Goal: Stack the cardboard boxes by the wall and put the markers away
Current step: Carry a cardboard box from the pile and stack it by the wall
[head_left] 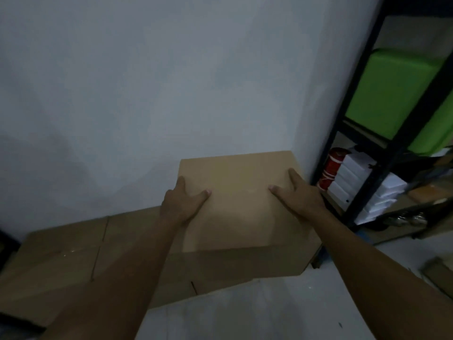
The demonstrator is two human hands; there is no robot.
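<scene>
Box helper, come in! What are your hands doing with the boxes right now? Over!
Left hand and right hand gripping the brown cardboard box against the white wall. Flattened brown cardboard underneath. Black metal shelf close on the right.

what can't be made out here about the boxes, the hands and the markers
Head view only:
- Left hand and right hand fingers: they pass behind the top box edges.
- Lower boxes: partly covered by the arms, cut by the left edge.
- Markers: none visible.
- Shelf items: dim, blurred.
</scene>
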